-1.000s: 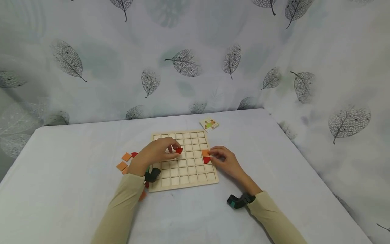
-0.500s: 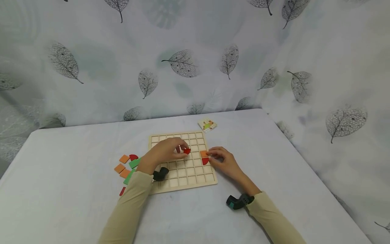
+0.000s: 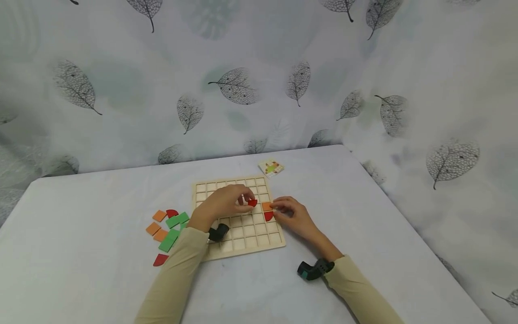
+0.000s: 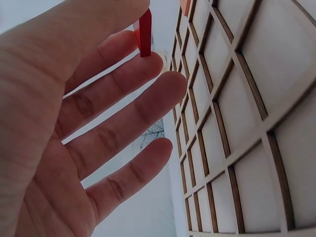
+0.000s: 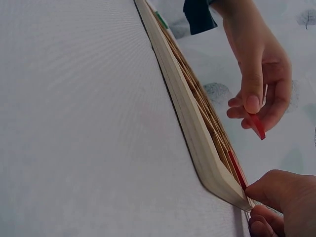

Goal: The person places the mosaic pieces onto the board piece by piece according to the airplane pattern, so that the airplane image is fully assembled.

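Note:
My left hand (image 3: 224,202) is above the gridded wooden board (image 3: 238,244). It pinches a red quarter-circle tile (image 4: 144,33) between thumb and fingertip, the remaining fingers spread in the left wrist view. At the board's right edge rests my right hand (image 3: 297,218), its fingers bent, its fingertips touching an orange square tile (image 3: 266,206) and a second red quarter-circle tile (image 3: 269,216) set in the grid. The right wrist view has the thumb against that red tile, with the held red tile (image 5: 258,127) raised clear of the board.
Left of the board lie loose tiles: several green tiles (image 3: 169,240), several orange squares (image 3: 153,228) and red quarter circles (image 3: 160,260). A small pattern card (image 3: 271,167) lies behind the board. White cloth (image 3: 89,252) covers the table, and a leaf-printed curtain (image 3: 238,85) hangs behind it.
My left hand has moved right across the board with the red tile, uncovering more loose tiles on the left. The right hand stays at the board's edge. The head view has shifted slightly.

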`<state>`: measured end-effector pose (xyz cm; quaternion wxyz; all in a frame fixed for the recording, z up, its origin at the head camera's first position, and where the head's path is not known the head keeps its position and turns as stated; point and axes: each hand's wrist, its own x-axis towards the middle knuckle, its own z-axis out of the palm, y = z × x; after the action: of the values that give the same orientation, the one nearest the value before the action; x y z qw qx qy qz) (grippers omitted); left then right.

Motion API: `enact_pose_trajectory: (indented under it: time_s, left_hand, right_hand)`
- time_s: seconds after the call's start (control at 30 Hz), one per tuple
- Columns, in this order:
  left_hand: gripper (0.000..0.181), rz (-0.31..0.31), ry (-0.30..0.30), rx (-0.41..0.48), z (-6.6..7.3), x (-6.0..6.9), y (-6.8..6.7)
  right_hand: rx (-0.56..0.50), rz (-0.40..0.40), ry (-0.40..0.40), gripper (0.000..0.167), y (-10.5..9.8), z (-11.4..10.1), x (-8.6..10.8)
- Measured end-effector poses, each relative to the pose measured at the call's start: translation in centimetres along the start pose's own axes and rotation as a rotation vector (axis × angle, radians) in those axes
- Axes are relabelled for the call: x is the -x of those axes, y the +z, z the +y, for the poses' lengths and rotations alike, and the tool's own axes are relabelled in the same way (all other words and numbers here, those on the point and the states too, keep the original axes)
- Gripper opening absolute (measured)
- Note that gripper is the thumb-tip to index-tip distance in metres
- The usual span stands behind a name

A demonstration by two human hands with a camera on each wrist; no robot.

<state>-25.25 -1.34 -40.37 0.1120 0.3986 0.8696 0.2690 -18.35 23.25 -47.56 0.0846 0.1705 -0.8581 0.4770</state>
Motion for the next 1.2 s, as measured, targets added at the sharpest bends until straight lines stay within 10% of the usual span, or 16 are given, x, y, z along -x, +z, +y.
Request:
enact_pose_trajectory:
  time_s: [0.33, 0.83, 1.2]
  left_hand:
    - [0.016, -0.003, -0.002, 0.015, 0.2, -1.4, 0.3]
    - [0.017, 0.133, -0.036, -0.124, 0.5, -2.7, 1.7]
    - [0.017, 0.078, -0.137, -0.196, 0.7, -3.5, 2.4]
  right_hand:
    - [-0.004, -0.004, 0.009, 0.024, -0.8, -4.2, 0.1]
    - [-0.001, -0.003, 0.029, 0.023, -0.8, -4.7, 0.2]
    - [-0.007, -0.008, 0.048, 0.024, -0.8, -4.9, 0.1]
